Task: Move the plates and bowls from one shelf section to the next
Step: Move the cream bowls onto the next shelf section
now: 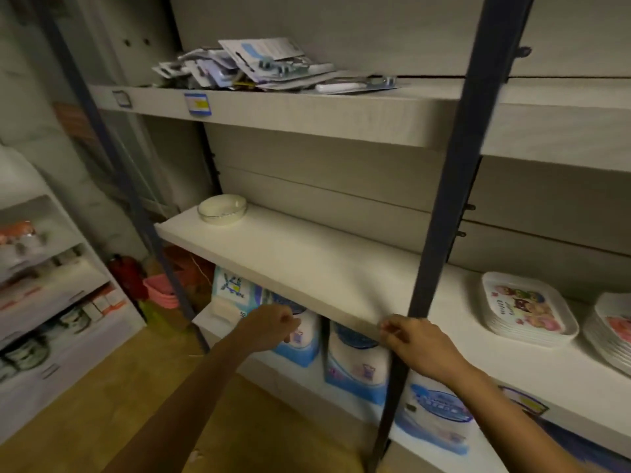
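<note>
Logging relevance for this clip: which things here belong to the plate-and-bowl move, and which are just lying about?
Job: bowl, plate stack, second stack at the right edge.
Lying about: packets, blue bags, pink basket.

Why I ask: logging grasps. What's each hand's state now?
Left hand: loosely curled, holds nothing.
Right hand: curled at the shelf edge; grip cannot be told.

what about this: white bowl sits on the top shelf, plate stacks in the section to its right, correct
No: the head view shows the white bowl on the middle shelf, not the top; plate stacks are in the section to its right.
</note>
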Demonstrator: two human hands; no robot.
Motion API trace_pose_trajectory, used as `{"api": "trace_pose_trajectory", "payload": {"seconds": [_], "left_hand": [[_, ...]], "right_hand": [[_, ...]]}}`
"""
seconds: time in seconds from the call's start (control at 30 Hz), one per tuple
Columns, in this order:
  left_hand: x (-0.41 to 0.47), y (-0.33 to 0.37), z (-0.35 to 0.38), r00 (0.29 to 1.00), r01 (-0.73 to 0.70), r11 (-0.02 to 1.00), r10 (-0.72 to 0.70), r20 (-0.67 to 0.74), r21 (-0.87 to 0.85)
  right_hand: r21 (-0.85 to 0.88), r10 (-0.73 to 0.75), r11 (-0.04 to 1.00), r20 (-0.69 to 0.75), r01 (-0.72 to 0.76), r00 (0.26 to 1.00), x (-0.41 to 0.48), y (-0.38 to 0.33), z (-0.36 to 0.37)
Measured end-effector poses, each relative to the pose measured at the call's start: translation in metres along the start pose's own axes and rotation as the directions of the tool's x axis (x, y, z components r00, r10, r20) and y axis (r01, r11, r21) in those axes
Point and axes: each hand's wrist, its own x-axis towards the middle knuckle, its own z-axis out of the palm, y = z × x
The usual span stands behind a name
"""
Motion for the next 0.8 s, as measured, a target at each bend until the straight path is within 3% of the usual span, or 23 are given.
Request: {"api": "trace_pose_trajectory", "payload": {"seconds": [0.4,0.8], "left_hand": [[0.012,-0.156,-0.101,0.985,0.069,0.995,-0.080,-0.153,-0.078],[0.127,-0.235,-0.197,0.968,0.129,0.986,-0.149,-0.201,-0.108]], "right_hand": [[-0.051,-0.003,0.999,-0.003,0.003,1.000,0.101,-0.123,0.065],[-0.034,-0.078,0.996,0.021,0.078,0.997,0.284,-0.190,0.091]]}}
